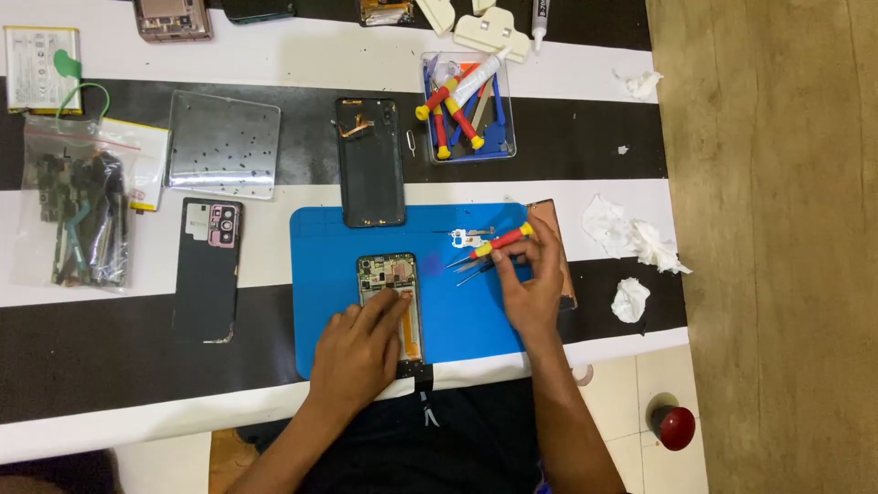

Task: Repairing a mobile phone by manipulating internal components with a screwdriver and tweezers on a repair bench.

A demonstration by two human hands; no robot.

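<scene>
Opened phone (pixel 391 297) lay on blue mat (pixel 320 274), back cover already off (boards exposed); I saw left hand (pixel 361 352) flat, pressing it, right hand (pixel 530 274) pinching screwdriver (pixel 498 243), screws left, I'd judge.

A clear tool box (pixel 501 146) holds red-and-yellow screwdrivers near the table's far edge. A black back cover (pixel 370 165) lies beside a clear screw tray (pixel 222 144). A parts bag (pixel 78 215) sits far left; crumpled tissues (pixel 631 240) lie right.
</scene>
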